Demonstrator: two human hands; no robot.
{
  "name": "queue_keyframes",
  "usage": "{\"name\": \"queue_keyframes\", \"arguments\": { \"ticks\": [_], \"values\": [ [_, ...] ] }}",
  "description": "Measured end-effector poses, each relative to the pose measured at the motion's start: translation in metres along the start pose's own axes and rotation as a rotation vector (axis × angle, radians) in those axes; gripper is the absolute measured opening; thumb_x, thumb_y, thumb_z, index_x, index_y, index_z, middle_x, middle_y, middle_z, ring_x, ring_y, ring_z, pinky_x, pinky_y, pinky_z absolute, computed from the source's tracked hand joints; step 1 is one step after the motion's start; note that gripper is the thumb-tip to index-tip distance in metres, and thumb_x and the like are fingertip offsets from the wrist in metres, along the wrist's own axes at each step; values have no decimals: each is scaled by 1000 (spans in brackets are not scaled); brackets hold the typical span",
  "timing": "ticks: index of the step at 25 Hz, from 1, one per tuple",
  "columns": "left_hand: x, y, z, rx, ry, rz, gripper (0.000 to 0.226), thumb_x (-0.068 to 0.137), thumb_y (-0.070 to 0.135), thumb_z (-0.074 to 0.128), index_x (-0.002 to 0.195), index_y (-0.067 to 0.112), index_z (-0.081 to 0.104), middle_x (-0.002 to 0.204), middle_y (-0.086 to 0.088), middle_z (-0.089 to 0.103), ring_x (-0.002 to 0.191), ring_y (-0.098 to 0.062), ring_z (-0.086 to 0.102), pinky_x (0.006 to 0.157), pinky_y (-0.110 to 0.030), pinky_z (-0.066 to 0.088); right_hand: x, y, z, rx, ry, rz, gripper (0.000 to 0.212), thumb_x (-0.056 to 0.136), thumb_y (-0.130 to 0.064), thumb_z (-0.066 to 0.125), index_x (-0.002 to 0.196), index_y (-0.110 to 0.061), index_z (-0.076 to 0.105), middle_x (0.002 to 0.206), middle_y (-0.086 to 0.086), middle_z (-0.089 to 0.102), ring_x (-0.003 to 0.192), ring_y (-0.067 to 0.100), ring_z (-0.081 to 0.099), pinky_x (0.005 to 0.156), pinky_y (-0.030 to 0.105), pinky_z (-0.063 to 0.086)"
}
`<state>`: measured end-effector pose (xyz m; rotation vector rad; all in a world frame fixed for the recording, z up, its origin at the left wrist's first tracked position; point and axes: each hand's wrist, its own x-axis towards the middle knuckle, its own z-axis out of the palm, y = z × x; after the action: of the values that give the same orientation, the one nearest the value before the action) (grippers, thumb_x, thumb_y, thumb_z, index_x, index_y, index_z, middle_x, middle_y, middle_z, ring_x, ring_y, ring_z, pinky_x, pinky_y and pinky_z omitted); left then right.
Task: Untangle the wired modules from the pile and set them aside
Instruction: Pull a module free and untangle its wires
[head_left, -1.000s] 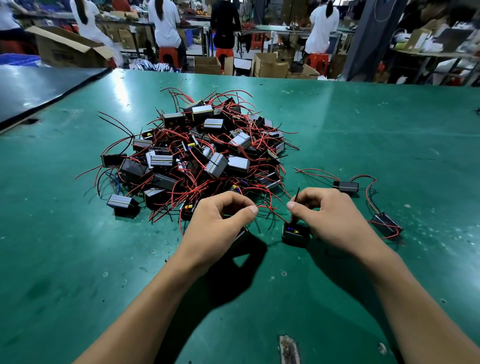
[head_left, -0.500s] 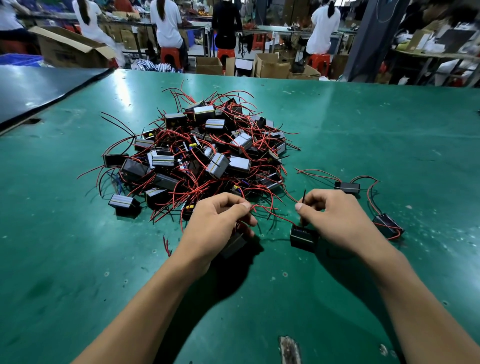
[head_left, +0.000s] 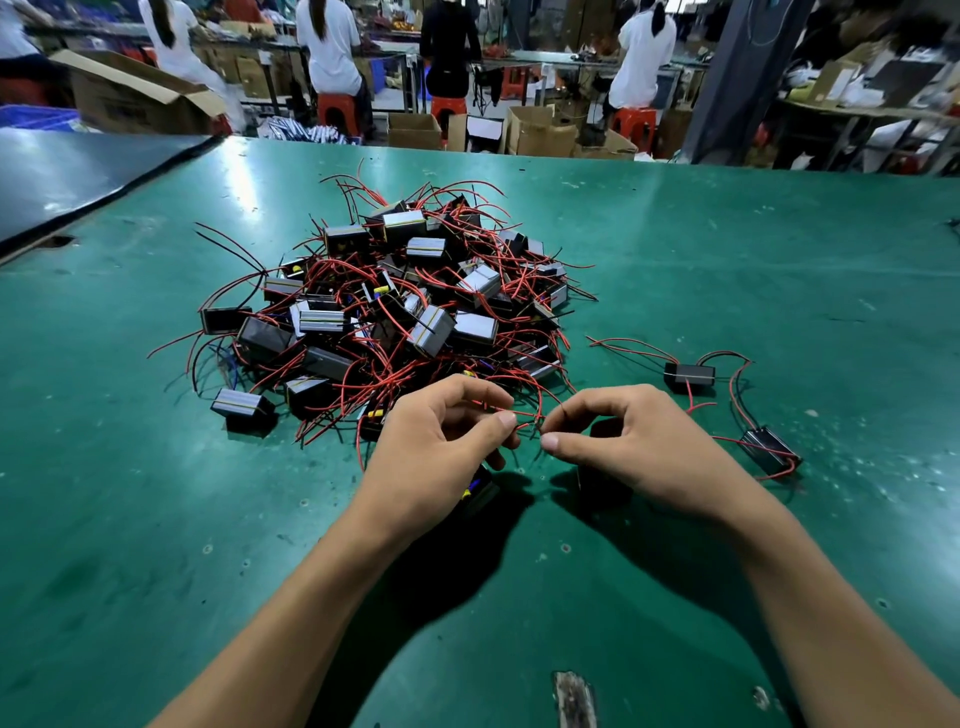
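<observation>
Left hand (head_left: 441, 447) and right hand (head_left: 644, 447) are close together at the near edge of the pile (head_left: 395, 312) on the green worktop (head_left: 156, 519). Fingers (head_left: 501, 422) of both pinch thin red wires (head_left: 525, 415), thumb against forefinger. Black module (head_left: 480, 488) sits partly under left hand. Two modules (head_left: 688, 375) lie separate, right of pile.

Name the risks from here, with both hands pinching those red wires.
1. The thin red wires pinched by the left hand and right hand seem to run back into the tangled pile of black box modules; pulling may drag others along.
2. Loose wires of the set-aside black modules lie near the right hand and may snag.
</observation>
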<state>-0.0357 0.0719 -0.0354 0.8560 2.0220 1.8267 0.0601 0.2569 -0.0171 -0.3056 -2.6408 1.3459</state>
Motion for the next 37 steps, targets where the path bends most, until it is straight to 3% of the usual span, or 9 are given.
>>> {"name": "queue_keyframes", "arguments": {
  "ticks": [4,10,15,17,19,24,28,33,37],
  "values": [
    [-1,2,2,59,43,17,7,91,9,68,94,14,69,75,-1,75,63,-9,67,60,-23,55,2,3,1,9,30,19,10,87,-29,77,79,-28,72,53,-8,58,45,8,46,49,17,39],
    [-1,3,1,84,63,21,6,89,11,70,93,15,68,79,-4,72,75,-25,68,71,-36,58,4,6,2,54,42,17,9,91,-28,73,83,-29,69,59,-14,62,48,8,48,52,23,42],
    [-3,0,1,407,8,262,16,77,18,83,85,17,70,82,6,66,72,-10,60,67,-17,46,4,8,3,54,81,-12,10,91,-23,72,86,-31,68,73,-15,67,51,9,48,57,26,45],
    [-4,0,1,489,-29,319,14,76,20,81,84,17,70,84,7,65,77,-9,59,71,-19,45,4,7,3,34,90,-30,12,91,-22,72,88,-32,68,80,-16,67,51,8,47,57,21,42],
    [-5,1,1,506,-39,338,10,75,19,72,85,18,69,83,9,65,79,-9,59,73,-21,45,3,7,3,50,72,-29,14,91,-22,72,88,-34,66,72,-18,65,50,8,47,53,20,41],
    [-6,4,-2,478,-68,269,8,79,22,66,86,20,69,75,11,68,78,-6,63,71,-11,42,0,5,2,100,33,-46,7,90,-28,74,88,-29,67,53,-6,55,49,15,46,52,28,40],
    [-5,2,-4,474,-150,141,10,83,22,74,91,26,69,75,10,71,75,-2,64,69,-13,46,0,4,1,100,42,-71,11,91,-20,73,87,-28,66,64,-19,62,50,8,46,53,16,39],
    [-2,2,-4,382,-121,69,11,86,14,72,91,24,71,76,9,74,75,-2,67,74,-20,49,2,7,1,103,17,-36,9,90,-18,74,86,-24,67,66,-17,65,53,3,50,54,15,41],
    [-2,7,-7,174,-63,-23,13,90,11,69,96,22,69,80,2,75,75,-27,69,79,-48,57,2,2,3,238,21,-20,8,89,-13,74,86,-18,68,74,3,70,54,12,50,50,21,42]
  ]
}}
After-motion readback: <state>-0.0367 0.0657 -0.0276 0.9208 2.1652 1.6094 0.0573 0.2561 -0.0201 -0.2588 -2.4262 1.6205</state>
